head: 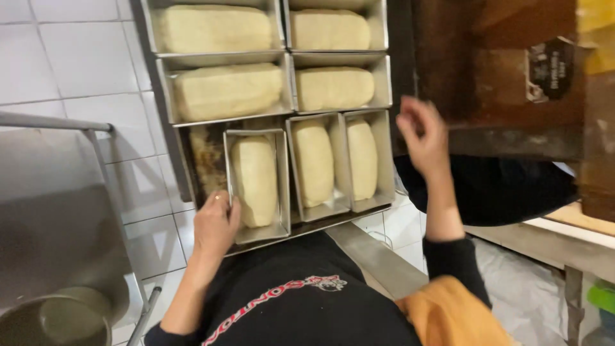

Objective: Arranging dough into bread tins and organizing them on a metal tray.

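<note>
Left hand [216,224] clamped on near corner of loaf tin [256,182] of pale dough, long axis running straight away from it. Right hand [421,138] raised, fingers loose, empty, well right of the tray [182,160].

A rectangular grey metal loaf pan [256,186] holding a pale, smooth, unbaked oblong of dough [255,181] is seen near the front left corner of a large dark metal baking tray [206,159]. The pan is stood lengthwise, its short end toward the tray's front edge, and is filled almost from wall to wall by the risen dough. Its left wall and near corner are gripped by the left hand [216,224], thumb laid over the rim. A bare, browned strip of tray is left between the pan and the tray's left edge. Just beside it, on its right, another such pan is set.
</note>
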